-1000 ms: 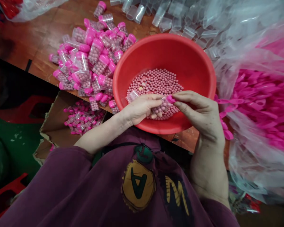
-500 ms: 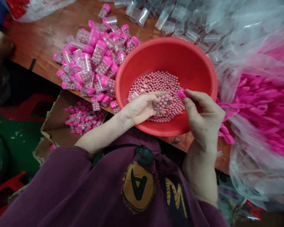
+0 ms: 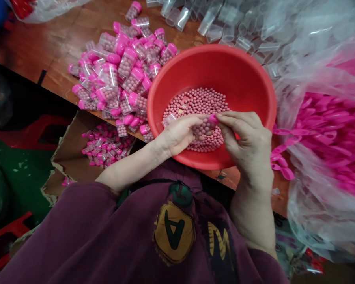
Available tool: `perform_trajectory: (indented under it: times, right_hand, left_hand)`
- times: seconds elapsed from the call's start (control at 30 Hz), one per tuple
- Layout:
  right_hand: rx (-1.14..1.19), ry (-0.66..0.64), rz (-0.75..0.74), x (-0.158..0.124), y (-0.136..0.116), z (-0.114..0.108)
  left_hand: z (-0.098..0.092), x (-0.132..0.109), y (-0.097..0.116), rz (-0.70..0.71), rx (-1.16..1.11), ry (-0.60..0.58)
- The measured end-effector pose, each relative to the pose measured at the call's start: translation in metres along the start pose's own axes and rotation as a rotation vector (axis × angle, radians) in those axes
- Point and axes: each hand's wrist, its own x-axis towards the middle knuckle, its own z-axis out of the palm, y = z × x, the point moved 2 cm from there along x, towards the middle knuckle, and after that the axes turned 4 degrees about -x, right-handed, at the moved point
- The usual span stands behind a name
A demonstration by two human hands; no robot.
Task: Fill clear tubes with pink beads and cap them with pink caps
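Over the red basin [image 3: 242,75] my left hand [image 3: 177,136] is closed round a small clear vial [image 3: 201,128] full of pink beads. My right hand [image 3: 248,144] pinches a pink cap [image 3: 213,117] against the vial's mouth. Loose pink beads [image 3: 195,103] cover the basin's bottom, and another clear vial [image 3: 169,119] lies among them beside my left hand.
A heap of capped, filled vials [image 3: 121,75] lies left of the basin on the wooden table [image 3: 41,43]. Empty clear vials [image 3: 213,23] lie behind it. A plastic bag of pink caps [image 3: 328,130] sits at the right. A cardboard box [image 3: 73,157] with more filled vials stands below the table edge.
My right hand drew the pink cap a little away from the vial, then brought it back onto the vial's mouth. The left hand kept hold of the vial.
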Motion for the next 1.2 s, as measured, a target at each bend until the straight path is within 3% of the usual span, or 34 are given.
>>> perform_trajectory:
  times: [0.17, 0.27, 0.4, 0.63, 0.9, 1.1, 1.2]
  right_hand:
    - [-0.182, 0.121, 0.022, -0.003, 0.01, -0.007]
    - [0.07, 0.214, 0.184, -0.004, 0.004, -0.003]
    - [0.395, 0.22, 0.311, -0.002, -0.012, 0.012]
    - [0.412, 0.195, 0.284, 0.002, -0.021, 0.018]
    - [0.34, 0.169, 0.315, 0.0, -0.018, 0.018]
    - [0.239, 0.275, 0.228, -0.009, -0.031, 0.025]
    - [0.249, 0.317, 0.299, -0.014, -0.031, 0.029]
  left_hand:
    - [0.001, 0.0, 0.002, 0.015, -0.022, -0.002]
    - [0.0, -0.001, 0.001, 0.027, -0.057, -0.048]
    - [-0.002, -0.001, -0.003, 0.072, -0.045, -0.107]
    - [-0.01, 0.002, -0.01, 0.107, -0.021, -0.152]
    - [-0.005, -0.003, -0.01, 0.201, 0.1, -0.122]
    - [0.001, -0.007, -0.012, 0.22, 0.109, -0.001]
    - [0.001, -0.007, -0.014, 0.212, 0.097, -0.032]
